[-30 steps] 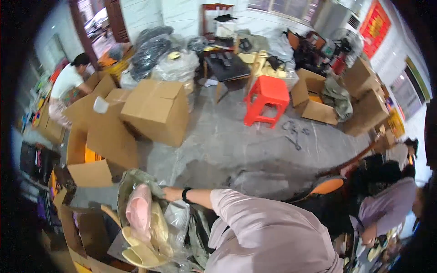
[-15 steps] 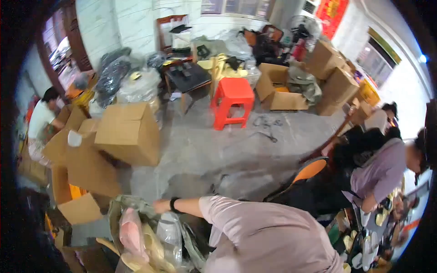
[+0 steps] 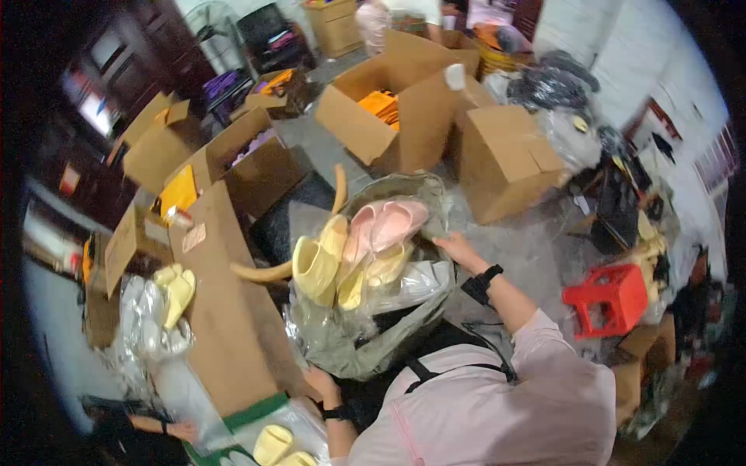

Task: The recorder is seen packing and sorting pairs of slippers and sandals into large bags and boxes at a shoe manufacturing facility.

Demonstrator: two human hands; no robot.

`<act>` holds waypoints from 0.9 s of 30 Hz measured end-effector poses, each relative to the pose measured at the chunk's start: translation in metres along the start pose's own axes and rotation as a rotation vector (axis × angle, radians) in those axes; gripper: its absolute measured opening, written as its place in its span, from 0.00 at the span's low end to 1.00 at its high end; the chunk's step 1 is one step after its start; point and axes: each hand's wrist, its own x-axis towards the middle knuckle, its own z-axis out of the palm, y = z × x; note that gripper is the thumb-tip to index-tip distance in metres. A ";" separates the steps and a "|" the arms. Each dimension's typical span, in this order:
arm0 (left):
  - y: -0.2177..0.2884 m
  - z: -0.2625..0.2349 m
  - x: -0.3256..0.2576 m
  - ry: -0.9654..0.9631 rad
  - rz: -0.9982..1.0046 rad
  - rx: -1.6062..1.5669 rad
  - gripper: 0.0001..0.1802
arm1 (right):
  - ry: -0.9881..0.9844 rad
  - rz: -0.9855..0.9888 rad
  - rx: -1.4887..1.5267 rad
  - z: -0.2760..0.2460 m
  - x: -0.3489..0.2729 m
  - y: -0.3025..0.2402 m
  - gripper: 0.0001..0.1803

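Observation:
A large grey-green sack stands open in front of me. Inside it lie pale yellow slippers, pink slippers and grey ones in clear plastic wrap. My right hand, with a black band at its wrist, is closed on the sack's right rim. My left hand is low, between the sack's near left side and a long cardboard piece; its fingers are partly hidden, and what they touch is unclear. Curved wooden arms of a chair jut out beside the sack.
Cardboard boxes stand beyond the sack, one open with orange packets. At left lie bagged slippers; more yellow slippers rest near me. Another person's hand reaches in at lower left. A red stool is at right.
My view has swung left, bringing the sack and the boxes toward the middle. My left hand has come into sight, while my right hand remains at the sack's rim.

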 end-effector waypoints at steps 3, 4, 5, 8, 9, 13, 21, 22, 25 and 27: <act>0.079 -0.037 0.002 -0.010 0.041 -0.380 0.19 | -0.116 -0.120 -0.028 0.005 -0.010 -0.037 0.15; 0.086 -0.054 0.008 0.047 -0.011 -0.466 0.18 | -0.132 -0.119 0.143 0.011 -0.008 -0.031 0.15; 0.092 -0.072 0.010 0.101 -0.062 -0.552 0.18 | -0.136 -0.114 0.159 0.013 -0.011 -0.033 0.15; 0.150 -0.095 -0.024 0.207 0.244 0.105 0.15 | -0.102 -0.179 0.059 -0.011 -0.029 -0.035 0.13; 0.148 -0.103 -0.030 0.241 0.242 0.107 0.15 | -0.133 -0.192 0.058 -0.011 -0.040 -0.041 0.13; 0.111 -0.134 -0.046 0.426 -0.046 -0.600 0.16 | -0.302 -0.249 -0.330 -0.019 -0.064 -0.070 0.15; 0.080 -0.155 -0.066 0.570 -0.067 -0.654 0.16 | -0.613 -0.236 -0.948 -0.012 0.062 -0.113 0.30; 0.082 -0.156 -0.069 0.565 -0.080 -0.654 0.16 | -0.395 -0.335 -0.966 -0.002 0.082 -0.127 0.29; 0.075 -0.158 -0.077 0.627 -0.141 -0.688 0.15 | -0.151 -0.385 -0.933 0.036 0.119 -0.139 0.41; 0.074 -0.156 -0.079 0.561 -0.126 -0.653 0.16 | 0.011 -0.408 -1.194 0.065 0.148 -0.116 0.58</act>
